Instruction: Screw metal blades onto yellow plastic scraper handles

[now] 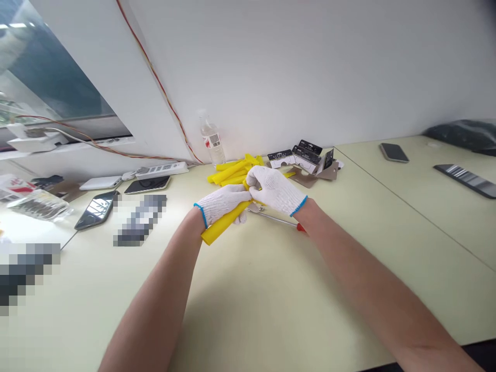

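My left hand [222, 204] and my right hand [275, 190] both wear white knit gloves with blue cuffs. They meet over the table, closed around a thick yellow tube [221, 226], whose lower end sticks out below my left hand. Its upper part is hidden by my gloves. Just behind my hands lies a heap of similar yellow tubes [232, 171]. Under my right wrist rests a screwdriver [275, 219] with a red handle and a metal shaft, its far end close to my hands.
Small dial gauges and cardboard pieces [304, 161] lie behind the tubes, beside a plastic water bottle [212, 140] at the wall. Phones [96, 210] and a power strip [161, 170] lie at the left, by a red-and-yellow cable. Another table joins at the right.
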